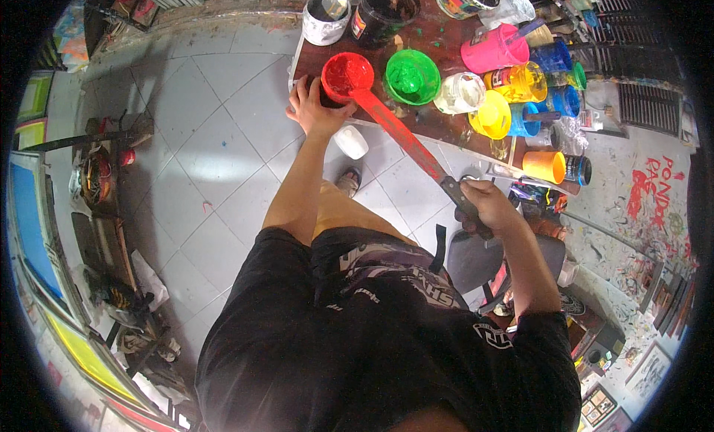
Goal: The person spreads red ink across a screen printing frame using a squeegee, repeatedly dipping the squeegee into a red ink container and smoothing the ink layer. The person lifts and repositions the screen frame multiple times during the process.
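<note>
My left hand (316, 108) wraps its spread fingers around the side of a red tub (347, 69) of red paint at the near left corner of the table. In my right hand (487, 207) is the dark, riveted handle of a long flat spatula (401, 134). Its straight blade is coated in red and slants up to the left. The blade's tip end meets the tub's right rim; whether it reaches into the paint I cannot tell. Right beside the tub stands a green tub (411, 77) of green paint, with an open white tub (460, 93) next to it.
Several paint containers crowd the brown table (439, 42), among them a pink tub (494, 47), a yellow tub (491, 115) and a black bucket (384, 14). A white container (350, 142) is below the table edge. A dark chair (472, 261) stands near my right arm. Framed screens (89, 354) line the left.
</note>
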`<state>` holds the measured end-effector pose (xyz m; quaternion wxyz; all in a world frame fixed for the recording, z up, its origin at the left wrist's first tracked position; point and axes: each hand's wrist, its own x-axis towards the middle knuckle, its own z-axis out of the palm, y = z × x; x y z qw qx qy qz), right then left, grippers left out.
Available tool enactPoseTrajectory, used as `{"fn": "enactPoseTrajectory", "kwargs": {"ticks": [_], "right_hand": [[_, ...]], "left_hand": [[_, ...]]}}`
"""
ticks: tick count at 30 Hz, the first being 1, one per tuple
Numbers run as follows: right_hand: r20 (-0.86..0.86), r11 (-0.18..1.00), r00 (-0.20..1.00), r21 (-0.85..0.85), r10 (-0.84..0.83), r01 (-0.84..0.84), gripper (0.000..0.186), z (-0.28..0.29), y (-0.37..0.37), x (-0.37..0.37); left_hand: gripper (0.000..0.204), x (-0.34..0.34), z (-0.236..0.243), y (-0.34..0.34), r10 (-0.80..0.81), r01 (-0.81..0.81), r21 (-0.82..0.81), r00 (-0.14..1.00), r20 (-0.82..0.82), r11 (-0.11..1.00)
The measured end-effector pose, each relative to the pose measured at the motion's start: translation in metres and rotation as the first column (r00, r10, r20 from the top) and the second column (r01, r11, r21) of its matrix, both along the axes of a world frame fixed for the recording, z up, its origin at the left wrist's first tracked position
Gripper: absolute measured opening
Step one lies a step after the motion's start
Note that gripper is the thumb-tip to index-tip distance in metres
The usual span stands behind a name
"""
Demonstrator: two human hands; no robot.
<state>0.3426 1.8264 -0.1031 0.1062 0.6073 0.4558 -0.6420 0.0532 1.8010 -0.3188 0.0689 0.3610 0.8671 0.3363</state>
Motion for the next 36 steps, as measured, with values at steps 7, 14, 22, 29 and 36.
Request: {"fn": "enactPoseTrajectory", "kwargs": {"ticks": [7, 14, 22, 29, 36], "right_hand": [[-0.002, 0.994, 0.994, 0.003, -0.107, 0.107, 0.025, 0.019, -0.001, 0.002], [-0.188, 0.979, 0.977, 0.156, -0.097, 0.127, 0.03, 0.009, -0.003, 0.016], [-0.388, 0.696, 0.89, 0.707, 0.238, 0.123, 0.033, -0.117, -0.005, -0.02], [-0.151, 0.156, 0.926, 0.982, 0.346, 0.102, 0.039, -0.178, -0.008, -0.085], [-0.077, 0.031, 0.933, 0.997, 0.353, 0.071, 0.04, -0.203, -0.011, -0.103]], "left_hand": [[0.091, -0.001, -0.001, -0.002, -0.005, 0.007, 0.039, 0.999, -0.039, 0.999], [0.085, 0.0, 0.001, -0.003, 0.003, -0.003, 0.011, 0.999, -0.051, 1.0], [0.085, 0.002, 0.01, 0.001, 0.006, -0.007, -0.024, 0.999, -0.041, 1.0], [0.081, 0.002, 0.005, -0.001, 0.022, -0.021, 0.009, 0.998, -0.051, 1.0], [0.083, 0.001, -0.003, -0.002, 0.016, -0.016, 0.002, 0.997, -0.071, 1.0]]}}
